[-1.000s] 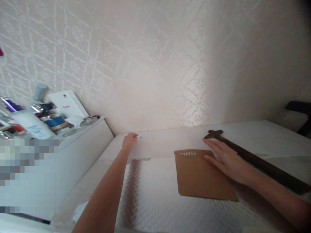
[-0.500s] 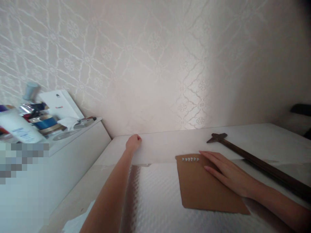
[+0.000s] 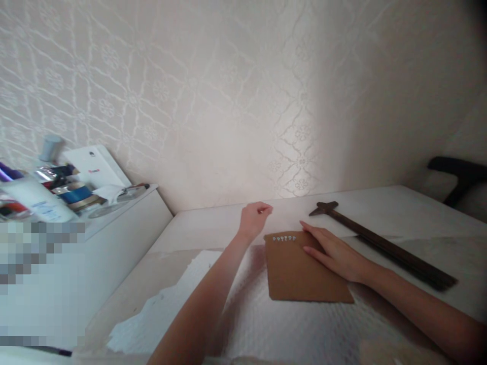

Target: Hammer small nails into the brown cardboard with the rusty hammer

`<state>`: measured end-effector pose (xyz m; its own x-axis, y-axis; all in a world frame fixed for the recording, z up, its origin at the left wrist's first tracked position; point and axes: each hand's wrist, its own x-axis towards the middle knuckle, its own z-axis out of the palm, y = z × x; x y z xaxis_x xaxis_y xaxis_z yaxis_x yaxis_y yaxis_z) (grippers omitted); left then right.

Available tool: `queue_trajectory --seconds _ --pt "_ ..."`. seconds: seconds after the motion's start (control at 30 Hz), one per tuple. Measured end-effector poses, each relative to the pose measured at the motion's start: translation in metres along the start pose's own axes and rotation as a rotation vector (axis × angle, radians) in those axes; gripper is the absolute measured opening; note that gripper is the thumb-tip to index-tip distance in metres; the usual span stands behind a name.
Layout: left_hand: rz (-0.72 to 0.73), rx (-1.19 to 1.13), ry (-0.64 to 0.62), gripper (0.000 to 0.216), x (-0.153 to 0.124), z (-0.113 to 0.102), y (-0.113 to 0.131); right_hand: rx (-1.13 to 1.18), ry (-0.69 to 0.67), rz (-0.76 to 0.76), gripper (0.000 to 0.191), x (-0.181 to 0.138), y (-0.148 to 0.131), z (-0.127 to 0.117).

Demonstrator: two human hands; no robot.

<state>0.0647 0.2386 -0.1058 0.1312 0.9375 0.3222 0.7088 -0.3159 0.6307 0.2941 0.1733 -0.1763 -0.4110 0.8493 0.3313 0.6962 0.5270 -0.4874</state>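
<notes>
A brown sheet of cardboard (image 3: 300, 276) lies on bubble wrap (image 3: 251, 314). Along its far edge runs a row of several small shiny whitish pieces (image 3: 284, 238), too small to name. My right hand (image 3: 331, 251) rests flat on the cardboard's right side, fingers stretched out and apart, just right of that row. My left hand (image 3: 255, 220) is in the air beyond the cardboard's far left corner, thumb and fingers pinched together. Whatever it may hold is too small to make out. A dark brown wooden stick with a star-shaped end (image 3: 384, 243) lies right of the cardboard.
A white cabinet (image 3: 114, 263) stands on the left, its top crowded with a white box (image 3: 97, 167), a white tube (image 3: 40, 200) and a roll of blue tape (image 3: 76, 193). Patterned wallpaper (image 3: 213, 126) rises behind the table. A black chair part (image 3: 460, 170) shows at right.
My left hand has moved right, from near the table's back left to near the cardboard. My right hand still lies on the cardboard. The view has shifted slightly.
</notes>
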Motion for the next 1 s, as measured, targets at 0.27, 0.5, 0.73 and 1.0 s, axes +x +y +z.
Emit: queue_trajectory --seconds 0.27,0.5,0.73,1.0 --pt "0.043 -0.183 -0.102 0.013 -0.034 0.051 0.033 0.042 0.021 0.008 0.064 -0.003 0.0 -0.008" --pt "0.061 -0.147 -0.102 0.016 -0.039 0.051 0.023 0.078 0.041 -0.009 0.062 -0.002 0.005 -0.004" --pt "0.119 -0.075 -0.115 0.018 -0.044 0.05 0.019 0.076 0.032 -0.015 0.062 -0.001 0.004 -0.006" --pt "0.107 -0.144 -0.153 0.015 -0.045 0.053 0.014 0.074 0.029 -0.021 0.063 -0.002 0.005 -0.006"
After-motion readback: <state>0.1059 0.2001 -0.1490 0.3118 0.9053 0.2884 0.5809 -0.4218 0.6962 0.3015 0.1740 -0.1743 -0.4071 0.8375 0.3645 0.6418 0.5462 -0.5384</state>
